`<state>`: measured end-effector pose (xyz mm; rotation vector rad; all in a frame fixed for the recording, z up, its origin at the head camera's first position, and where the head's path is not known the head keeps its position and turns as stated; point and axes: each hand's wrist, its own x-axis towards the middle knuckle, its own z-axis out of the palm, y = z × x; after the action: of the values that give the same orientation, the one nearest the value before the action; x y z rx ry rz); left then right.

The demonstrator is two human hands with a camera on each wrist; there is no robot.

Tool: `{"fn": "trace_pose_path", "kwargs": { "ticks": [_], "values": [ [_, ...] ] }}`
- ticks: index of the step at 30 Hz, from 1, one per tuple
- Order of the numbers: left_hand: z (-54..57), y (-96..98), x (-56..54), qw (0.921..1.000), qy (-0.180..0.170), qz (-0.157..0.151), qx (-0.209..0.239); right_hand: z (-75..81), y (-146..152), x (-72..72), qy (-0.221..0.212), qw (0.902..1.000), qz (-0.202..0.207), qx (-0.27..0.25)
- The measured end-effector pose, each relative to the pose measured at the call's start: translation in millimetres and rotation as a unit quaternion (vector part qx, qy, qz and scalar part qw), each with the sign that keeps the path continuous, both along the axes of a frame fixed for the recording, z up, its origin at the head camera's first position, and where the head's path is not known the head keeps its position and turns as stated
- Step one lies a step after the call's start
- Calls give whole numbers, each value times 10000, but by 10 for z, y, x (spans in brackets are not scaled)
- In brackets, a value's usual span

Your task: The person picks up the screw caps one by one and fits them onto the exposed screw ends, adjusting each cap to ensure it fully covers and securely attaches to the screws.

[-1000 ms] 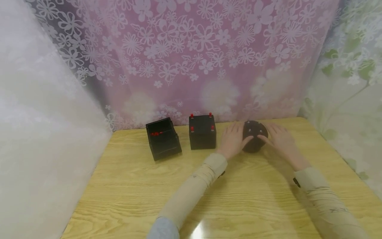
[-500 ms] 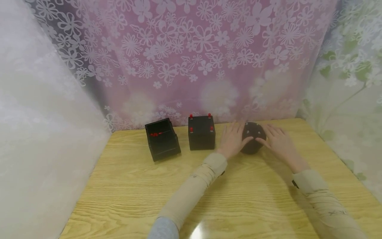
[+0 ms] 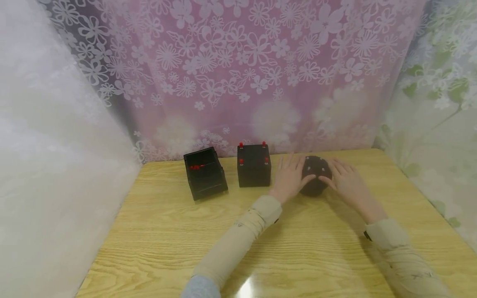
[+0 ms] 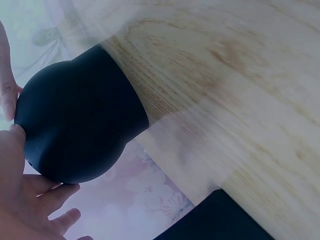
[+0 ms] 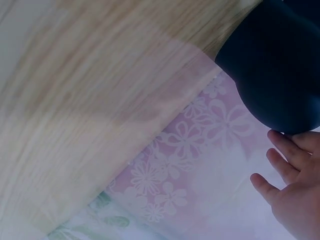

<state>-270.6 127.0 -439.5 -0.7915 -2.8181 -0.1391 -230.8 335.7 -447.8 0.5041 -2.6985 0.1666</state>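
Both hands hold a black round-bodied stand [image 3: 316,165] on the right part of the table. Small silvery studs dot its top, and a short collar-like base shows under its bulge in the left wrist view. My left hand [image 3: 288,180] lies along its left side, and my right hand [image 3: 348,186] along its right. The two thumbs come in from the near side, their tips close together. Seen from the right wrist, the forefinger meets the bulge while other fingers spread clear of it. A black box [image 3: 254,176] with red-tipped posts on its top stands beside the left hand.
Left of the box sits an open black bin [image 3: 206,186], tilted in its angle, with small red pieces [image 3: 195,167] inside. The wood-grain table [image 3: 179,248] ends at a pink flowered curtain [image 3: 223,82]; pale cloth [image 3: 432,124] hangs on the right.
The black round-bodied stand has shifted slightly toward the person and a little left, with both hands moving along with it. The box and bin stay where they were.
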Motion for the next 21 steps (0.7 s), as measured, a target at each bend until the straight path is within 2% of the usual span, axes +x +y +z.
{"fn": "trace_pose_path", "kwargs": {
  "ticks": [4,9,21],
  "values": [
    [26,-31,52,10000,-48,-17,-9,-5,-25,36,-21,10000,3,23],
    [59,-89,118,10000,-87,-5,-25,-6,-75,82,317,9993,172,20],
    [13,-171,192,9999,133,-14,93,-17,-153,144,763,9964,358,87]
  ]
}}
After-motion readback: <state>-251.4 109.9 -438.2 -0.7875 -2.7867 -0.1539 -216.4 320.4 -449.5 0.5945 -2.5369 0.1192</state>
